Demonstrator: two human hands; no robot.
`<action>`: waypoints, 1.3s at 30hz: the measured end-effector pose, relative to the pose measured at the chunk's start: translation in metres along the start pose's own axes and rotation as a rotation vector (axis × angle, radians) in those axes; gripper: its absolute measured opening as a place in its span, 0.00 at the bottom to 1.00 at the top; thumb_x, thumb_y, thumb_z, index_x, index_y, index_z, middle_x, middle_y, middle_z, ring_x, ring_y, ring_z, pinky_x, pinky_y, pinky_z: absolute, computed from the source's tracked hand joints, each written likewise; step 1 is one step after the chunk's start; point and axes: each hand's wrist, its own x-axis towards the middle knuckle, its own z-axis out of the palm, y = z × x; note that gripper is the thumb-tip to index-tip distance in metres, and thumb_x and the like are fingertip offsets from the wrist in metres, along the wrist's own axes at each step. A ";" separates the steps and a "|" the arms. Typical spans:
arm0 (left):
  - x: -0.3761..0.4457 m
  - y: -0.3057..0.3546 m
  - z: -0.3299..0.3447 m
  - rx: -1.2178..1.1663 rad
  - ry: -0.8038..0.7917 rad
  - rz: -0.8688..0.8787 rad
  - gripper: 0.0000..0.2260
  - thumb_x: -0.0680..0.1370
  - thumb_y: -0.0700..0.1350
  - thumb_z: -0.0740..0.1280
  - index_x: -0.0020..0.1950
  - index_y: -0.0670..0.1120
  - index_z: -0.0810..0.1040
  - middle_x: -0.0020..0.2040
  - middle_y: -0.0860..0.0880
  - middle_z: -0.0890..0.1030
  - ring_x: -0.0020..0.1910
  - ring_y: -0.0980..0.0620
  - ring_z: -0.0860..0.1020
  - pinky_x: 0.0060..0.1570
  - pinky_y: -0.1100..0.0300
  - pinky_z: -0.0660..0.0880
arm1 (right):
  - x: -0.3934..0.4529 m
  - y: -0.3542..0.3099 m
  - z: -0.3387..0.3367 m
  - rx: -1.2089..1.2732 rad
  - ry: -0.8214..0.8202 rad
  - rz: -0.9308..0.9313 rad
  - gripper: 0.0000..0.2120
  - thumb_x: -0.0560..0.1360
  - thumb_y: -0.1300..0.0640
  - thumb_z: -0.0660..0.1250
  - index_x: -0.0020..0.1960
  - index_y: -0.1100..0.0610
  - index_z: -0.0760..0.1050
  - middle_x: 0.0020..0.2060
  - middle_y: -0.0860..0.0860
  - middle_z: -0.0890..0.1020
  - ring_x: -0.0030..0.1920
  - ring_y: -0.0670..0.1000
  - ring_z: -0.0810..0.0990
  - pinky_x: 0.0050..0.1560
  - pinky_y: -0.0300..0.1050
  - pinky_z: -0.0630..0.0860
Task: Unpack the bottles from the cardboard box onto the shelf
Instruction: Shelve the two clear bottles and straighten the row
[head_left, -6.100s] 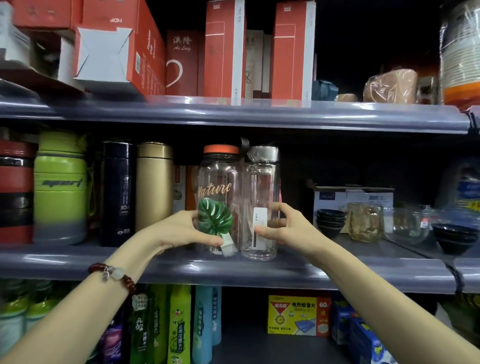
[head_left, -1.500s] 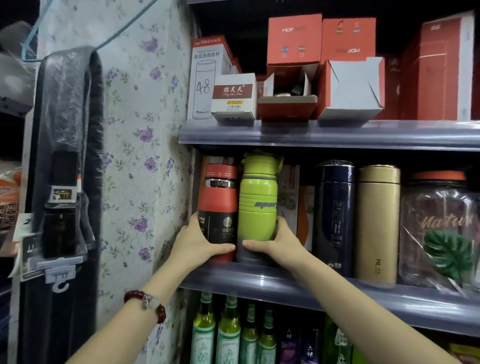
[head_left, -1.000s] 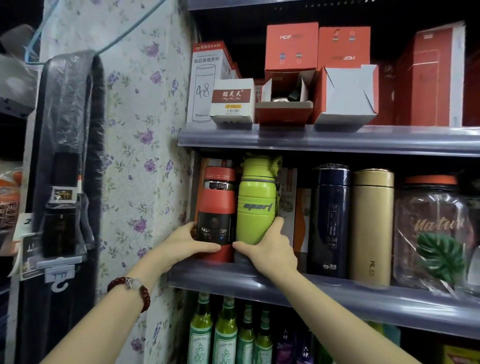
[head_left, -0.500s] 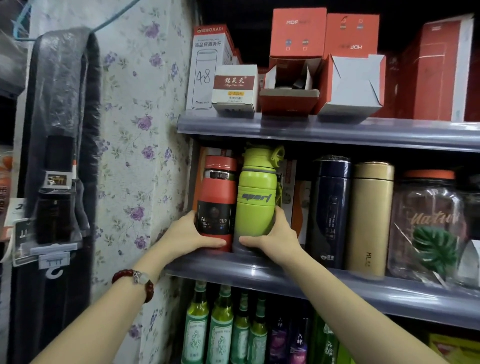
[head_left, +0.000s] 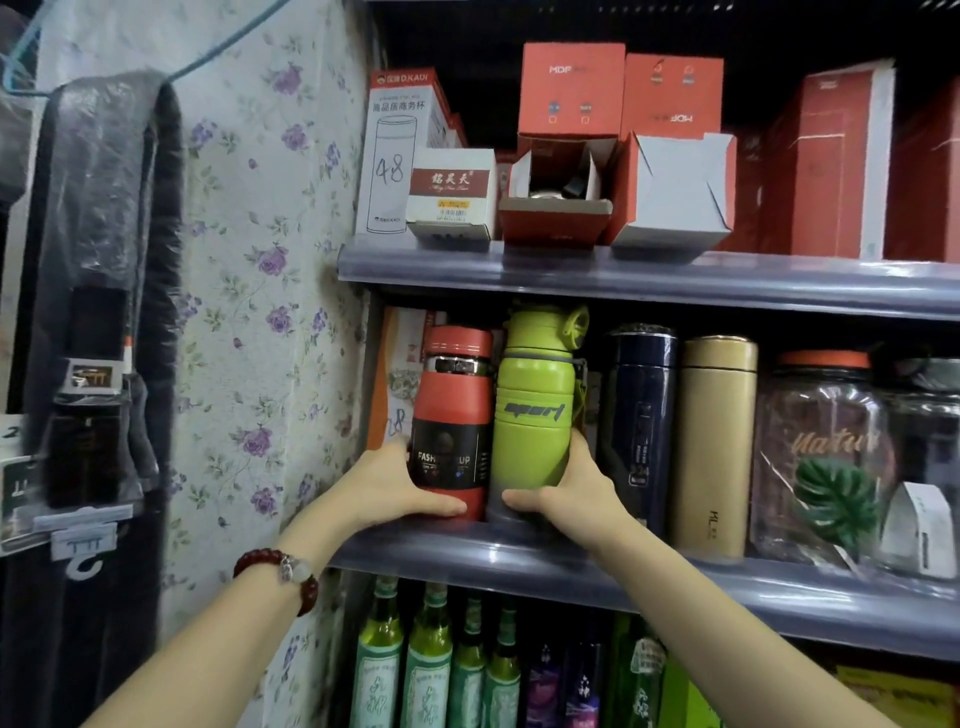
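Observation:
A red and black bottle (head_left: 452, 410) and a lime green sport bottle (head_left: 537, 410) stand upright side by side at the left end of the grey middle shelf (head_left: 675, 582). My left hand (head_left: 387, 491) grips the base of the red bottle from the left. My right hand (head_left: 571, 496) wraps the base of the green bottle from the right. To their right stand a dark blue flask (head_left: 641, 415), a gold flask (head_left: 714, 441) and a clear jar with a leaf print (head_left: 826, 457). The cardboard box is not in view.
A floral-papered wall (head_left: 260, 312) closes the shelf on the left. Red and white product boxes (head_left: 670, 192) fill the upper shelf. Green glass bottles (head_left: 431, 660) stand on the shelf below. A dark plastic-wrapped item (head_left: 98, 291) hangs at far left.
Both hands stay on the same two bottles at the shelf's left end. The bottles have shifted only slightly and stand close together; the view has moved a little.

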 end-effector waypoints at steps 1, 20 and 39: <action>0.000 -0.001 0.000 0.000 0.003 -0.005 0.39 0.56 0.60 0.80 0.63 0.53 0.70 0.52 0.57 0.79 0.53 0.56 0.78 0.53 0.63 0.71 | -0.001 0.000 0.001 -0.005 0.002 -0.001 0.44 0.64 0.55 0.78 0.72 0.48 0.58 0.57 0.50 0.78 0.55 0.53 0.76 0.54 0.43 0.70; -0.040 0.013 0.005 0.391 0.097 0.020 0.31 0.71 0.59 0.70 0.69 0.46 0.69 0.62 0.46 0.79 0.60 0.48 0.78 0.56 0.58 0.74 | -0.052 -0.003 -0.013 -0.444 0.051 -0.149 0.28 0.75 0.51 0.66 0.71 0.54 0.59 0.52 0.61 0.79 0.52 0.63 0.78 0.52 0.53 0.77; -0.254 0.090 0.036 0.661 0.267 -0.526 0.16 0.76 0.51 0.67 0.61 0.47 0.77 0.51 0.47 0.82 0.49 0.48 0.80 0.52 0.53 0.77 | -0.123 0.024 -0.007 -0.239 -0.506 -0.703 0.08 0.72 0.51 0.66 0.45 0.55 0.80 0.45 0.53 0.85 0.49 0.57 0.81 0.45 0.48 0.77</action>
